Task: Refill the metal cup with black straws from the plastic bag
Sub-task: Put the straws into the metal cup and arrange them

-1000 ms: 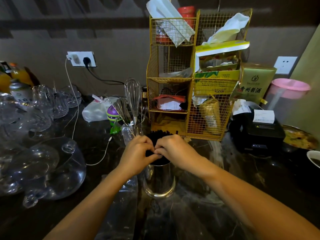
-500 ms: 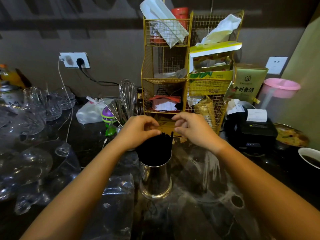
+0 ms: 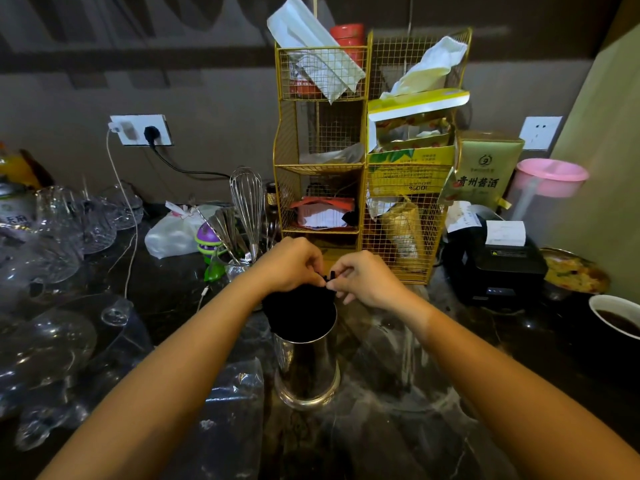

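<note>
Both hands meet just above the far rim of the metal cup, which stands upright on the dark marble tabletop. The cup is packed with black straws; their tops fill the mouth as one dark mass and stick up slightly past the rim.

Left hand: grip curled, fingertips pressed together on the straw tops at the far edge of the bundle. Right hand: thumb and forefinger pinch one or two straw ends that poke up between the two hands. Exact straw count in either grip: cannot tell, too dark. The fingertips of the two hands are nearly touching.

Clear plastic bag lies flat on the tabletop, below the left forearm and just left of the cup base. Whether any straws remain in it cannot be told.

Behind the hands: gold wire rack stuffed with boxes and paper. Left of the left grip: a glass holding a whisk and other utensils. Further left: a group of clear glassware. Right of the right grip: black receipt printer, and near the right edge a white bowl of dark liquid.
</note>
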